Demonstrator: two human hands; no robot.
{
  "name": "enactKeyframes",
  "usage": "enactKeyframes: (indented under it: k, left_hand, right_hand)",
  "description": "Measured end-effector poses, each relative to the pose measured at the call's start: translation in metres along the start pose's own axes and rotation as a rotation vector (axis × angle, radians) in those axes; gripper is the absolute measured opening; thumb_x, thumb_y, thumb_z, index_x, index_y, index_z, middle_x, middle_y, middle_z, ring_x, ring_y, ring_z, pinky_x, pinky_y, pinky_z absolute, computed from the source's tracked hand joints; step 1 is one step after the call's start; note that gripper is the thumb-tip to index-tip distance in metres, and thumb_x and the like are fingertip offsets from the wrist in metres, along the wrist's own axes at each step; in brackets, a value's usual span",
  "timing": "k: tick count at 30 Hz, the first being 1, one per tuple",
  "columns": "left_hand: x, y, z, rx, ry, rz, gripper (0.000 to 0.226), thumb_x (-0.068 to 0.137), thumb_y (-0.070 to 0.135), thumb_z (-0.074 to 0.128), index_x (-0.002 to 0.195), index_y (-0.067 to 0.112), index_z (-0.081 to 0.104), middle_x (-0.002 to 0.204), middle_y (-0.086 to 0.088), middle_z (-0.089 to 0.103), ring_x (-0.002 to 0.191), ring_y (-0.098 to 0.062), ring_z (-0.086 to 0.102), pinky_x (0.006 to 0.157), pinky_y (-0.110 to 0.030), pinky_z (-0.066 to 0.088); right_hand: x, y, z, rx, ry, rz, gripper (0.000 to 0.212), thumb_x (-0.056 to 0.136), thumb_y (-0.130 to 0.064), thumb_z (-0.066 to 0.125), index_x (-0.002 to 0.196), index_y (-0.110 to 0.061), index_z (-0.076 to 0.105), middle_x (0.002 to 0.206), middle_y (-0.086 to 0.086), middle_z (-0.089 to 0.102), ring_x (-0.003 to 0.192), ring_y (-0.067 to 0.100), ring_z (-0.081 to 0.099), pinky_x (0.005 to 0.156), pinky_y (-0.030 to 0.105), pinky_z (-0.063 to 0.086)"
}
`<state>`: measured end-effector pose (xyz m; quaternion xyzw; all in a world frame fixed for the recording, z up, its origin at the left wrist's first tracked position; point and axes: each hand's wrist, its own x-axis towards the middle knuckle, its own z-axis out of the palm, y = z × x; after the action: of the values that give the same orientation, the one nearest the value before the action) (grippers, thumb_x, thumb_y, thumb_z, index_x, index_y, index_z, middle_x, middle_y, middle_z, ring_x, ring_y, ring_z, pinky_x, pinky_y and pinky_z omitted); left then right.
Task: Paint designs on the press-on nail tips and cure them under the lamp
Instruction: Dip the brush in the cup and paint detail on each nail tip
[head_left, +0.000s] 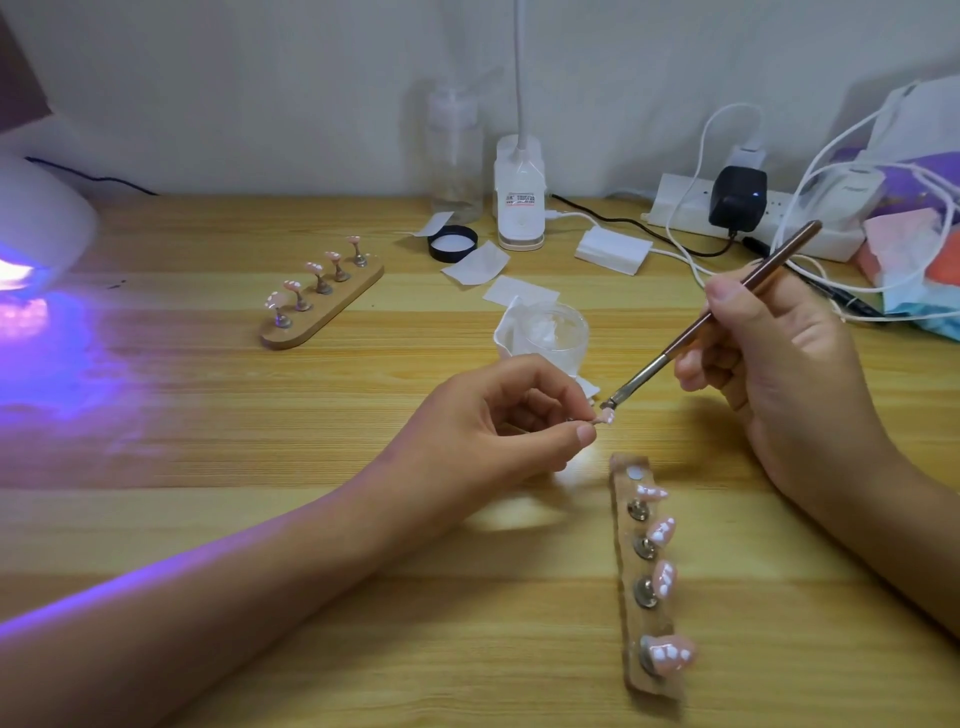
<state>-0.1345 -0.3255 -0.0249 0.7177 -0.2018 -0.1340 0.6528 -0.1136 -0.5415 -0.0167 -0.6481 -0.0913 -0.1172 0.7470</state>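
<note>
My left hand (498, 426) pinches a small metal stand between thumb and forefinger; a pink nail tip (607, 417) with white dots sits on its end. My right hand (779, 374) grips a brown-handled brush (727, 301), whose bristles touch that tip. Below them a wooden holder (631, 566) lies on the table with several pink dotted tips on magnetic stands and one bare magnet at its far end. A second wooden holder (332, 306) with several tips stands at the middle left. The white curing lamp (41, 228) glows purple at the far left.
A small glass cup (556, 332) with a wipe stands just behind my hands. Further back are white wipes (475, 265), a black lid (452, 243), a clear pump bottle (454, 156), a white desk lamp base (519, 197), a power strip (685, 208) and tangled cables (810, 208).
</note>
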Motion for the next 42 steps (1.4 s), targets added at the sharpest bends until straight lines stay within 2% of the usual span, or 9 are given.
enactKeyframes:
  k: [6, 9, 15, 19, 24, 28, 36, 40, 42]
  left_hand:
    - [0.000, -0.001, -0.001, -0.022, 0.015, -0.018, 0.009, 0.081, 0.021, 0.074, 0.081, 0.030, 0.071, 0.075, 0.006, 0.067, 0.067, -0.007, 0.064, 0.067, -0.018, 0.050]
    - [0.000, -0.002, -0.001, -0.025, 0.015, -0.023, 0.007, 0.080, 0.025, 0.075, 0.081, 0.030, 0.071, 0.075, 0.005, 0.068, 0.067, -0.007, 0.065, 0.067, -0.018, 0.050]
    - [0.001, -0.001, -0.001, -0.028, 0.027, -0.008, 0.005, 0.077, 0.031, 0.074, 0.080, 0.030, 0.071, 0.075, 0.008, 0.067, 0.068, -0.006, 0.064, 0.068, -0.019, 0.051]
    - [0.000, -0.001, 0.001, -0.015, 0.037, -0.009, 0.005, 0.076, 0.031, 0.074, 0.080, 0.030, 0.071, 0.078, 0.004, 0.068, 0.070, -0.006, 0.062, 0.067, -0.018, 0.050]
    - [0.000, -0.002, 0.001, 0.008, 0.053, -0.027, 0.006, 0.074, 0.033, 0.074, 0.076, 0.031, 0.068, 0.083, -0.008, 0.071, 0.070, -0.007, 0.061, 0.066, -0.018, 0.051]
    - [0.000, -0.001, 0.001, 0.043, 0.044, -0.026, 0.014, 0.079, 0.023, 0.075, 0.073, 0.033, 0.067, 0.077, 0.002, 0.069, 0.068, -0.004, 0.060, 0.065, -0.016, 0.048]
    - [0.000, 0.002, 0.002, 0.038, 0.040, -0.034, 0.020, 0.084, 0.013, 0.074, 0.074, 0.029, 0.067, 0.081, -0.002, 0.070, 0.072, -0.006, 0.061, 0.069, -0.016, 0.049]
    - [0.000, 0.004, 0.001, 0.009, 0.042, -0.055, 0.011, 0.080, 0.019, 0.074, 0.075, 0.026, 0.067, 0.082, -0.007, 0.070, 0.072, -0.006, 0.061, 0.069, -0.019, 0.050]
    - [0.000, 0.002, 0.001, -0.003, 0.039, -0.058, 0.009, 0.078, 0.025, 0.077, 0.076, 0.027, 0.068, 0.080, -0.004, 0.070, 0.071, -0.006, 0.062, 0.068, -0.019, 0.051]
  right_hand:
    - [0.001, -0.001, -0.003, 0.092, 0.017, -0.002, 0.007, 0.095, -0.025, 0.057, 0.089, -0.021, 0.055, 0.058, -0.004, 0.061, 0.051, 0.010, 0.060, 0.052, 0.020, 0.050]
    - [0.000, -0.001, 0.000, 0.044, -0.025, -0.014, 0.008, 0.093, -0.027, 0.058, 0.090, -0.020, 0.055, 0.058, -0.002, 0.062, 0.051, 0.013, 0.061, 0.051, 0.021, 0.050]
    - [-0.004, -0.008, 0.004, -0.014, 0.038, -0.125, 0.013, 0.089, -0.033, 0.061, 0.092, -0.021, 0.055, 0.060, -0.001, 0.064, 0.053, 0.014, 0.063, 0.054, 0.024, 0.052]
    - [-0.005, -0.009, 0.003, 0.039, 0.025, -0.085, 0.016, 0.087, -0.032, 0.061, 0.091, -0.018, 0.053, 0.057, -0.001, 0.063, 0.049, 0.014, 0.061, 0.052, 0.021, 0.051]
    - [-0.005, -0.008, 0.004, -0.038, 0.011, -0.071, 0.020, 0.090, -0.033, 0.063, 0.092, -0.016, 0.053, 0.056, 0.001, 0.062, 0.049, 0.013, 0.061, 0.051, 0.020, 0.050]
    - [-0.004, -0.009, 0.003, -0.037, 0.052, -0.086, 0.013, 0.088, -0.032, 0.060, 0.091, -0.021, 0.055, 0.056, -0.001, 0.062, 0.049, 0.011, 0.061, 0.052, 0.020, 0.050]
    - [-0.002, -0.006, 0.001, -0.041, 0.041, -0.039, 0.013, 0.087, -0.034, 0.065, 0.089, -0.024, 0.057, 0.057, -0.003, 0.062, 0.049, 0.011, 0.059, 0.050, 0.018, 0.048]
    - [-0.001, -0.005, -0.004, 0.077, 0.073, 0.005, 0.012, 0.090, -0.031, 0.062, 0.089, -0.021, 0.055, 0.060, -0.004, 0.063, 0.052, 0.010, 0.061, 0.052, 0.019, 0.050]
    - [0.001, -0.002, -0.006, 0.134, 0.045, 0.045, 0.008, 0.093, -0.024, 0.054, 0.089, -0.017, 0.055, 0.062, -0.002, 0.065, 0.055, 0.010, 0.063, 0.055, 0.020, 0.052]
